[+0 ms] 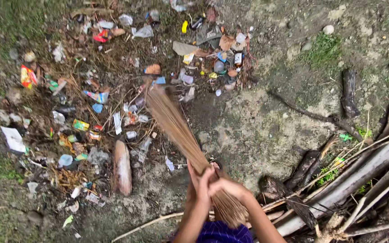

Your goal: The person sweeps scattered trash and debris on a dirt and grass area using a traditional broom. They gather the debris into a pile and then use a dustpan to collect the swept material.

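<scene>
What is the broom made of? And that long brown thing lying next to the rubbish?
The broom looks like a bundle of thin dry plant sticks, matt tan; single strands show. Both hands grip it. The brown thing seems to be a dried husk or piece of wood, smooth and dull.

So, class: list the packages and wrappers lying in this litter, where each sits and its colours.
Snack wrapper: far left, crumpled, orange, red and yellow.
Paper sheet: left edge, flat, white.
Small packet: left of the broom, green and yellow.
Yellow wrapper: top centre.

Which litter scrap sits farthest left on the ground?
The white flat sheet at the left edge; the orange-yellow wrapper lies slightly farther right, higher up.
</scene>
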